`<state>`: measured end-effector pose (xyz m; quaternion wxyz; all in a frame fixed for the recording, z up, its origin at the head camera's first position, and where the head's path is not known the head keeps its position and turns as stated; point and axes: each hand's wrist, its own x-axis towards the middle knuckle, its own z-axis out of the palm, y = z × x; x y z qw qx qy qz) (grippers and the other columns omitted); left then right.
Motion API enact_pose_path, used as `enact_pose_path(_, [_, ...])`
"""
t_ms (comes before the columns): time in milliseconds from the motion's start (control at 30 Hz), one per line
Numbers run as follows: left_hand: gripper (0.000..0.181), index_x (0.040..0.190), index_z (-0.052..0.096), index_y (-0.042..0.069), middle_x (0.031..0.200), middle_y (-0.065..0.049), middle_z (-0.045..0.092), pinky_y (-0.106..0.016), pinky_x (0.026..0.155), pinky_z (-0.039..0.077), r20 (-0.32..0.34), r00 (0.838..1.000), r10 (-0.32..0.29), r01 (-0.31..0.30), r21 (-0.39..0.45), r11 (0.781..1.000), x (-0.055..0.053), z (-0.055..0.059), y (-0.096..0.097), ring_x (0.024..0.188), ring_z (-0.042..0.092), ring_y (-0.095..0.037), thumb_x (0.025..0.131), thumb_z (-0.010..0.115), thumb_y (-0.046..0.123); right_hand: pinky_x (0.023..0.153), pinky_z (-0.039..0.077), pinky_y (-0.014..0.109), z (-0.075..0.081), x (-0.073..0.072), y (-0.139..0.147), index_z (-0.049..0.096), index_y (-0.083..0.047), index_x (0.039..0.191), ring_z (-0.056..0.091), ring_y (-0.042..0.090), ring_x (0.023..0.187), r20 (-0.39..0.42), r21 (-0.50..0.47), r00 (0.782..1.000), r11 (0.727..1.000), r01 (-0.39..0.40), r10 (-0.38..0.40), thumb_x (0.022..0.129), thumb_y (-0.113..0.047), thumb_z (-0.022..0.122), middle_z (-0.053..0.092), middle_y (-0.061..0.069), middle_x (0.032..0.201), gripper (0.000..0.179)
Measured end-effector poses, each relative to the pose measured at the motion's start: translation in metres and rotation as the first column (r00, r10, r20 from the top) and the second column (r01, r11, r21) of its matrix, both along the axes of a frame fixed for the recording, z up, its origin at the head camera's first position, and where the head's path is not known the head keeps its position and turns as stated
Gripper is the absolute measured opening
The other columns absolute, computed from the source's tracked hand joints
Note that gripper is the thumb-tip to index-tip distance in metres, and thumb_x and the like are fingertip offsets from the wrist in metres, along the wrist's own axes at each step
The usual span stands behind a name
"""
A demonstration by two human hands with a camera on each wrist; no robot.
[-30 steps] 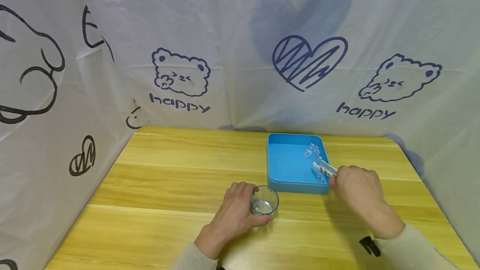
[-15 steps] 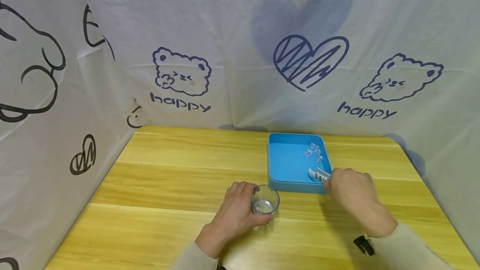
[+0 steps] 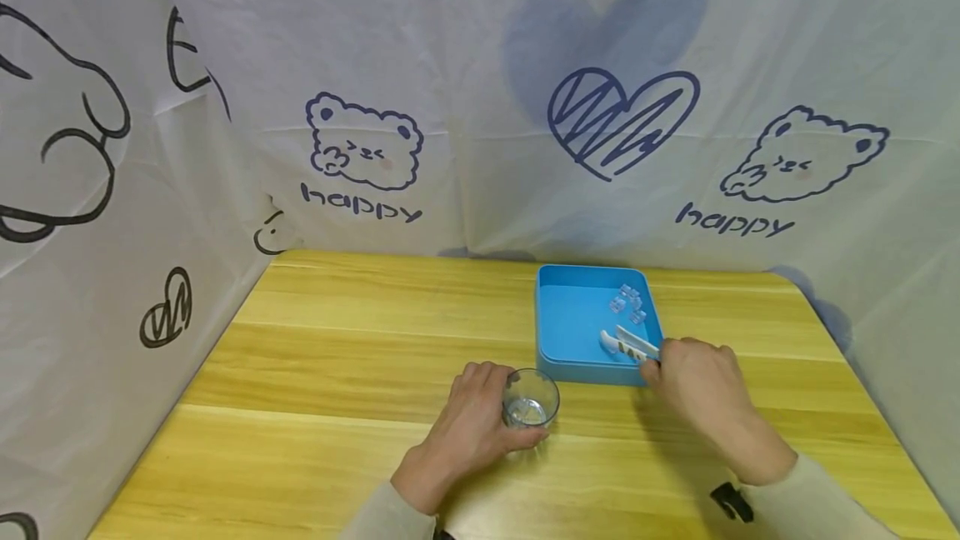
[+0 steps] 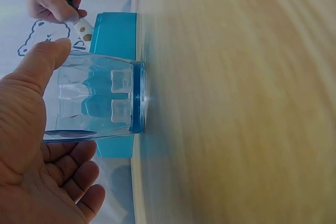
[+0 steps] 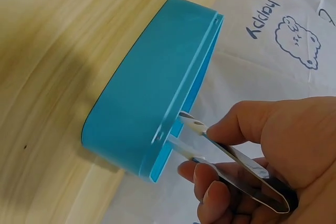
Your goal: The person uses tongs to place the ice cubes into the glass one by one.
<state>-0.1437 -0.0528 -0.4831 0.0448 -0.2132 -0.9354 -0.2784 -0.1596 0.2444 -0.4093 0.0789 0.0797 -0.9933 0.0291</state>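
So the readable stuff first: the white cloth (image 3: 480,40) behind the table (image 3: 315,340) says "happy" twice in dark blue rounded lowercase. One "happy" (image 3: 362,203) sits left of centre in the head view under a scribbly bear (image 3: 365,142), the other is over at the right under a matching, more tilted bear (image 3: 806,157). Between the bears there's a half-scribbled heart (image 3: 622,123). The right wrist cam catches the word too, tipped nearly on its side, upper right of the frame.

Hands: the left hand (image 3: 476,419) is grasping a clear glass (image 3: 531,413) just below the middle of the head frame, thumb on one side, fingers round the other. It's standing upright on the wood. Square shapes show low in it from the left wrist, but I can't tell if they're contents or just the glass itself.

Right hand (image 3: 701,377), right of centre, pinches white-tipped tongs (image 3: 628,345) between thumb and fingers. The tips reach into the blue box (image 3: 573,319), arms spread a bit; can't tell whether anything's between them. A few clear cubes (image 3: 628,300) are bunched at the box's upper right.
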Motion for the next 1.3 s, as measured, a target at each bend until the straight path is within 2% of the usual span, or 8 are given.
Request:
enact_pose_path(133, [0.077,0.129,0.064,0.008,0.119,-0.004,0.067,-0.041,0.096,0.046,0.001,1.0,0.004,-0.004,-0.006,1.0,0.0003,0.0008,-0.0005,0.11,0.057,-0.021,0.077,0.088,0.06,0.049,0.032,0.035,0.0008,0.0018,0.0027,0.044,-0.015,0.058,0.04,0.019,0.051,0.021,0.0,1.0,1.0,0.001,-0.001,0.091,-0.022,0.069,0.041,0.001,0.056,0.041])
enact_pose_path(500, [0.077,0.129,0.064,0.008,0.119,-0.004,0.068,-0.04,0.096,0.046,0.002,1.0,0.004,-0.004,-0.002,1.0,0.0004,0.0009,-0.0008,0.11,0.057,-0.021,0.077,0.088,0.06,0.047,0.03,0.034,-0.0016,0.0008,0.0052,0.042,-0.016,0.057,0.039,0.019,0.05,0.015,-0.003,1.0,1.0,-0.005,0.005,0.09,-0.021,0.069,0.038,0.0,0.056,0.043])
enact_pose_path(900, [0.077,0.129,0.064,0.008,0.119,-0.004,0.068,-0.04,0.097,0.046,0.009,1.0,0.002,-0.002,0.006,1.0,0.0007,0.0001,0.0001,0.11,0.057,-0.021,0.077,0.088,0.059,0.05,0.032,0.033,0.0003,-0.0022,0.0015,0.049,-0.012,0.06,0.043,0.02,0.053,0.109,-0.033,0.994,0.999,0.016,-0.012,0.093,-0.019,0.067,0.042,0.003,0.058,0.038])
enact_pose_path(1300, [0.077,0.128,0.064,0.008,0.119,-0.004,0.068,-0.04,0.097,0.046,0.006,1.0,0.002,-0.002,0.005,1.0,0.0009,0.0001,0.0002,0.11,0.057,-0.021,0.077,0.089,0.058,0.049,0.032,0.032,-0.0023,-0.0055,0.0007,0.047,-0.013,0.057,0.041,0.019,0.052,0.084,-0.078,0.996,0.997,-0.009,0.016,0.092,-0.016,0.067,0.041,0.002,0.057,0.04])
